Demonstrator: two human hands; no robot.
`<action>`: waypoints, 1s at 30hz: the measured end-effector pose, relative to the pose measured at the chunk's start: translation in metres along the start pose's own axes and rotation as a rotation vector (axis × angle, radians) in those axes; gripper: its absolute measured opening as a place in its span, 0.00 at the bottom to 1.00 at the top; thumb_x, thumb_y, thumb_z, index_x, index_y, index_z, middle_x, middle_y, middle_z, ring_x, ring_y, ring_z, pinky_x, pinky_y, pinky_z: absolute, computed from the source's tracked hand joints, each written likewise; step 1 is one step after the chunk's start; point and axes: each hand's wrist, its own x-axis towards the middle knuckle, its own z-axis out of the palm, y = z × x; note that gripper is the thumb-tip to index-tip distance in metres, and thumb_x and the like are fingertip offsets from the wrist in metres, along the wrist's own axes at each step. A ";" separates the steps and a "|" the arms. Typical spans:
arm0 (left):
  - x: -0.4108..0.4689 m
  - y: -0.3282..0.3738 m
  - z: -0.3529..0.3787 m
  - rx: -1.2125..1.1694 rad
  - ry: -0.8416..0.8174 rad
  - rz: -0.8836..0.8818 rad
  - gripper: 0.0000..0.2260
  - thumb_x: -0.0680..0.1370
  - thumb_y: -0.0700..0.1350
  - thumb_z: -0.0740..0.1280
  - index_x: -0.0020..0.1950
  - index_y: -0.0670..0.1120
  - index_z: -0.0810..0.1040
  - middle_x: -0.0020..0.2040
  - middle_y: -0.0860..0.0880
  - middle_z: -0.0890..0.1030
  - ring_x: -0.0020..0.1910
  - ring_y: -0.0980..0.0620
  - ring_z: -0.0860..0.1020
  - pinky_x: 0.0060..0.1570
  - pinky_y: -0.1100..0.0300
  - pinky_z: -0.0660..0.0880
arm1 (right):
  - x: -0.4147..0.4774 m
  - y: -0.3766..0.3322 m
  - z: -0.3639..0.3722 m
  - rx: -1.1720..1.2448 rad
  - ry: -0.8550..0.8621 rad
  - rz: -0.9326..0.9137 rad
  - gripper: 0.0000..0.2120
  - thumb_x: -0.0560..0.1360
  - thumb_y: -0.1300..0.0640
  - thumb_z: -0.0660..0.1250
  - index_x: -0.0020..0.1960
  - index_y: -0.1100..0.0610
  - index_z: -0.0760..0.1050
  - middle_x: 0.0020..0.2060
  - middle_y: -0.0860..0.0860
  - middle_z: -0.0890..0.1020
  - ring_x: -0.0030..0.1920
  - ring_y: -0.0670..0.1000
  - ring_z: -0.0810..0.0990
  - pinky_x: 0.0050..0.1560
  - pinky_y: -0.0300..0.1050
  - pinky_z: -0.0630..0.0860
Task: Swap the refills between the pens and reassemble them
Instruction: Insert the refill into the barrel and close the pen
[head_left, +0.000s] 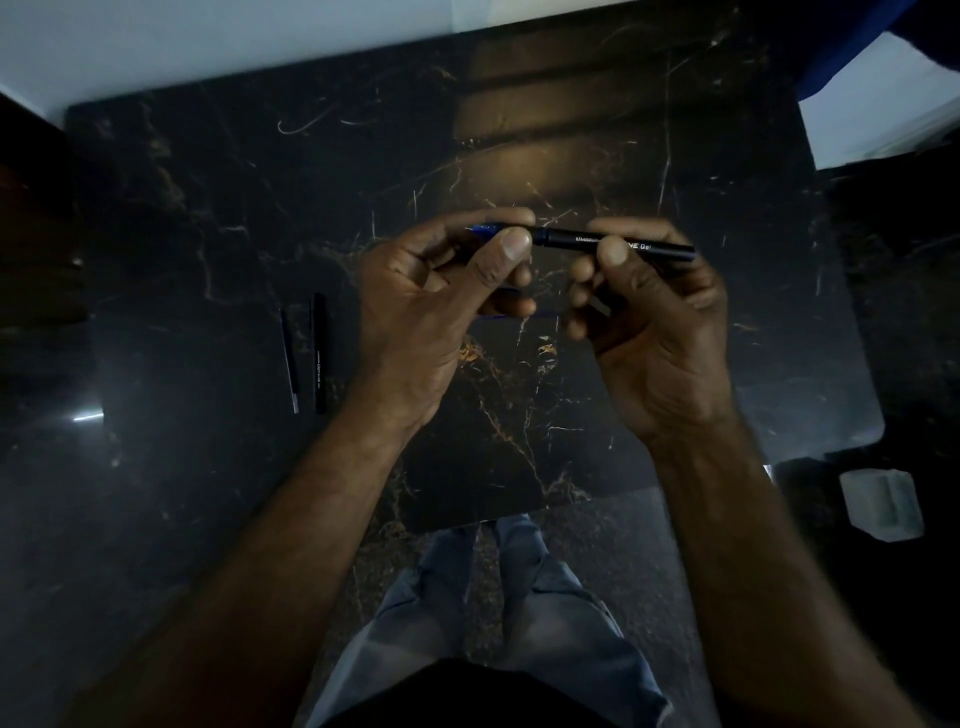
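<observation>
- Nearest to us are our own knees in faded jeans (514, 613), seen between the forearms, so we stand or sit right at the table edge with both hands raised over it.
- Our left hand (441, 291) pinches the blue front section (491, 228) of a pen between thumb and forefinger, the other fingers curled under; something blue shows beneath them, though we cannot tell what it is.
- Our right hand (644, 312) pinches the black barrel (618, 243) the same way, thumb pad over the printed lettering, with the tail end sticking out past the fingers.
- We hold the two parts in one line, meeting at the joint between our thumbs, probably because opposing grips either side of the thread let us twist one part against the other; whether we are tightening or loosening cannot be read from a single look.
- Lifting the pen clear of the dark marble table (208, 218) gives our wrists room to turn.
- Well off to the left lie a thin loose refill (289, 361) and a second black barrel (320, 353), parallel and just apart, seemingly parked together so they stay paired and easy to reach.
- That second pen is not yet reassembled, so we judge the job roughly halfway.
</observation>
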 end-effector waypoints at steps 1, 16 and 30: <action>0.000 0.000 -0.001 0.002 -0.001 0.002 0.06 0.81 0.36 0.72 0.57 0.42 0.86 0.44 0.50 0.87 0.42 0.53 0.85 0.39 0.59 0.84 | 0.000 -0.001 0.000 -0.007 0.002 0.001 0.03 0.81 0.63 0.66 0.54 0.62 0.76 0.39 0.53 0.81 0.39 0.50 0.80 0.34 0.44 0.76; 0.000 0.000 -0.004 0.022 -0.011 -0.002 0.07 0.82 0.35 0.71 0.58 0.41 0.85 0.45 0.50 0.87 0.42 0.53 0.85 0.40 0.59 0.84 | 0.005 0.001 -0.007 -0.187 0.047 -0.044 0.06 0.82 0.63 0.67 0.45 0.60 0.77 0.33 0.51 0.80 0.31 0.49 0.78 0.30 0.45 0.75; -0.009 -0.009 -0.003 0.068 -0.028 -0.029 0.07 0.82 0.33 0.72 0.58 0.41 0.85 0.44 0.50 0.87 0.41 0.53 0.86 0.39 0.58 0.84 | 0.009 0.001 -0.011 -0.211 0.116 -0.056 0.11 0.84 0.60 0.67 0.42 0.58 0.80 0.34 0.51 0.82 0.28 0.48 0.78 0.27 0.43 0.75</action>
